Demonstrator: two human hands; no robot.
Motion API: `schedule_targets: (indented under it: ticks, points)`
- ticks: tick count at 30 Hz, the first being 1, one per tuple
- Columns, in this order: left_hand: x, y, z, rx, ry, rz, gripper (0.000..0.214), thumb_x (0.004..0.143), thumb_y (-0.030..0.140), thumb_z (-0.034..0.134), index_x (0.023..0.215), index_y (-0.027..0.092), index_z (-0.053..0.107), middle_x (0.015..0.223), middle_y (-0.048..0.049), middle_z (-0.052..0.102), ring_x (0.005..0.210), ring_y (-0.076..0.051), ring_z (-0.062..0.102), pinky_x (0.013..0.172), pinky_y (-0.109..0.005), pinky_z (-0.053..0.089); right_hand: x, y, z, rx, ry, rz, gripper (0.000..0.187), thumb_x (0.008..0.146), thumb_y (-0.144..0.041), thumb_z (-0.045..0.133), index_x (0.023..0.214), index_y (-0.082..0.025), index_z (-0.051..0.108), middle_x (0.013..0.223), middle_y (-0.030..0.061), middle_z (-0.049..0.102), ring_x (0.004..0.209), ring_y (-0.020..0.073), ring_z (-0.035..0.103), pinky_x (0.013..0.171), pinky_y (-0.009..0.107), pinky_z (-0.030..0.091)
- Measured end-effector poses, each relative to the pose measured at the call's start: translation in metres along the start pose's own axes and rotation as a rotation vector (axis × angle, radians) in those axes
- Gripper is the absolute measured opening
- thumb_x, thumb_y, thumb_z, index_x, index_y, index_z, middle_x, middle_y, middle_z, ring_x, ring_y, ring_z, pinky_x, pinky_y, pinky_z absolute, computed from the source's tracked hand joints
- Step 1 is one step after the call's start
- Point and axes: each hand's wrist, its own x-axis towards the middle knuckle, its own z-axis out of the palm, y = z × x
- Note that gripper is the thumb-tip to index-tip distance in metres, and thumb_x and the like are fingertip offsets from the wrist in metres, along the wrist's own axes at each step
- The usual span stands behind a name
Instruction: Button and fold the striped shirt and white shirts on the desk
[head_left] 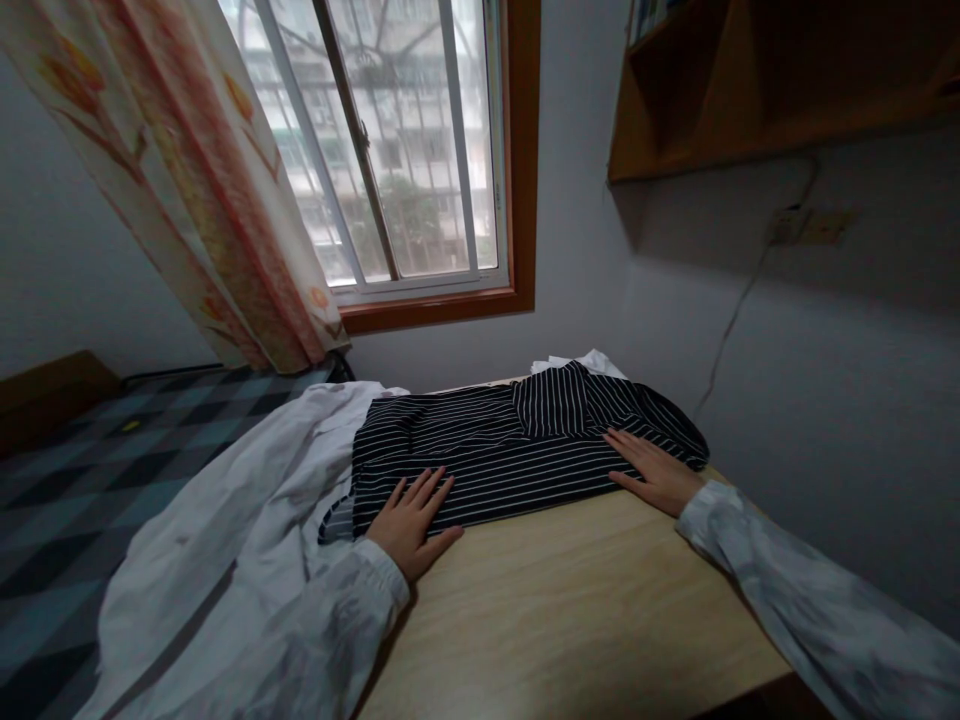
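Note:
A black garment with thin white stripes (pixel 480 455), perhaps a shirt, lies folded lengthwise across the wooden table (pixel 600 600). My left hand (pixel 415 522) rests flat on its near left part, fingers spread and thumb out over the bare wood. Toward the other end, my right hand (pixel 654 470) lies with its fingers stretched out on the striped cloth. Neither hand grips anything. One part of the garment is folded over on top near the right end, and a small flap hangs out at the left end.
White cloth (pixel 247 520) drapes over the table's left side beside a checked bedspread (pixel 52 520). More white fabric (pixel 581 362) shows behind the garment. A window (pixel 420 150) with a flowered curtain (pixel 202 180) stands ahead; a wooden shelf (pixel 720 130) and cable (pixel 731 330) are at right.

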Motion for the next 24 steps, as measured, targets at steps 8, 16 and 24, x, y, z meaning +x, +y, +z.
schedule_targets:
  ticks: [8, 16, 24]
  points:
    - [-0.023, -0.014, -0.009, 0.141, -0.040, -0.276, 0.098, 0.095, 0.081, 0.045, 0.168, 0.016, 0.045, 0.175, -0.0159, 0.038, 0.161, -0.042, 0.037, 0.130, -0.063, 0.027, -0.026, 0.028, -0.006, -0.096, -0.060, 0.098, 0.089, 0.105, -0.076, 0.037, 0.176, -0.025, 0.023, 0.180, 0.0088, 0.026, 0.166, 0.0321, 0.026, 0.136, 0.054, 0.027]
    - [-0.039, -0.031, -0.024, 0.248, -0.080, -0.340, 0.079, 0.099, 0.060, 0.049, 0.156, 0.006, 0.057, 0.164, -0.0250, 0.051, 0.153, -0.041, 0.050, 0.125, -0.056, 0.039, -0.030, 0.036, -0.001, -0.145, -0.033, 0.073, 0.093, 0.102, -0.077, 0.044, 0.177, -0.029, 0.018, 0.180, 0.0069, 0.027, 0.166, 0.0331, 0.026, 0.135, 0.054, 0.029]
    - [-0.050, -0.034, -0.054, 0.279, -0.108, -0.196, 0.055, 0.097, 0.013, 0.043, 0.145, 0.012, 0.070, 0.153, -0.0209, 0.064, 0.134, -0.034, 0.068, 0.114, -0.051, 0.050, -0.040, 0.036, -0.004, -0.133, -0.029, 0.059, 0.092, 0.101, -0.075, 0.049, 0.177, -0.029, 0.021, 0.178, 0.0090, 0.032, 0.164, 0.0350, 0.031, 0.133, 0.057, 0.032]
